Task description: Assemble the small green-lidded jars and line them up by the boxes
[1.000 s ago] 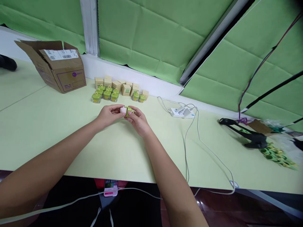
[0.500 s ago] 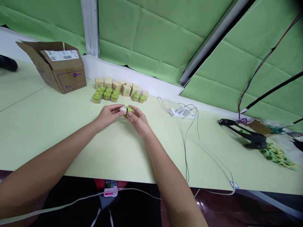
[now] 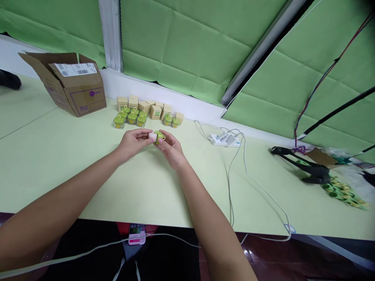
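Observation:
Both my hands meet over the pale green table (image 3: 58, 156) around one small item: a green-lidded little jar (image 3: 159, 136) with a whitish piece at its left end. My left hand (image 3: 133, 141) pinches the whitish end with closed fingers. My right hand (image 3: 170, 149) grips the green part, fingers curled round it. Just behind the hands stands a cluster of similar green-lidded jars (image 3: 130, 117) and several small tan cardboard cubes (image 3: 143, 104).
An open cardboard shipping box (image 3: 74, 88) lies at the back left. A white power strip (image 3: 224, 139) with cables trailing over the table edge sits right of the hands. At the far right lie a black clamp-like tool (image 3: 307, 168) and green rings (image 3: 342, 193).

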Tool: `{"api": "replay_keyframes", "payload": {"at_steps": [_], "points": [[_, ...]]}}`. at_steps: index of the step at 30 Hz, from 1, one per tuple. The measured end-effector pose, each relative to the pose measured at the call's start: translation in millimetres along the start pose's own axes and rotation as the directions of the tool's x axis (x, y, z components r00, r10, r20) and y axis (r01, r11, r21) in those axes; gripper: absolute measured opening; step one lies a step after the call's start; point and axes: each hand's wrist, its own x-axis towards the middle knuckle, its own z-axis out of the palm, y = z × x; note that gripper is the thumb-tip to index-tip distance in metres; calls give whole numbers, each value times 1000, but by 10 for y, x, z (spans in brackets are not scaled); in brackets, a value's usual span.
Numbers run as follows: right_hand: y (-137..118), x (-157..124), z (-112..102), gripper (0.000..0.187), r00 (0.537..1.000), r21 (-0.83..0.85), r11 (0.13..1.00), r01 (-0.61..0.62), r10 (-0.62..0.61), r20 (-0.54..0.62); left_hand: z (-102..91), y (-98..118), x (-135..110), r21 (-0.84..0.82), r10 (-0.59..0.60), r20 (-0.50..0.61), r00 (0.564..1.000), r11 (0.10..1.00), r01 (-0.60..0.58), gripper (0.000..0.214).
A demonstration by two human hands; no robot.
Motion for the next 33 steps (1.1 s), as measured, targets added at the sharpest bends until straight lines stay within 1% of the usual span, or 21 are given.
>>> {"api": "replay_keyframes", "payload": {"at_steps": [9,14,22,25,29,31,33], "points": [[35,-6,25,58,1000,4,1000,22,-22,-21,12,15,-13,135,64,-23,998,989,-60,71],[53,-9,35,58,999,-19,999,26,-27,-18,15,11,-15,172,82,-20,996,982,-77,72],[137,6,13,64,997,-38,999,19,-22,-69,-17,-31,16,234,90,46,995,967,-99,63],[154,3,19,68,996,-53,999,10,-15,-92,-29,-35,19,247,109,71,991,961,-124,60],[159,-16,46,70,995,-69,998,6,-12,-96,-37,-56,9,273,144,131,981,946,-175,52],[155,-24,63,71,995,-75,997,10,-18,-100,-32,-73,4,272,158,127,979,944,-188,53],[147,-27,77,71,994,-73,997,14,-22,-108,-16,-89,1,266,163,98,982,946,-184,55]]}}
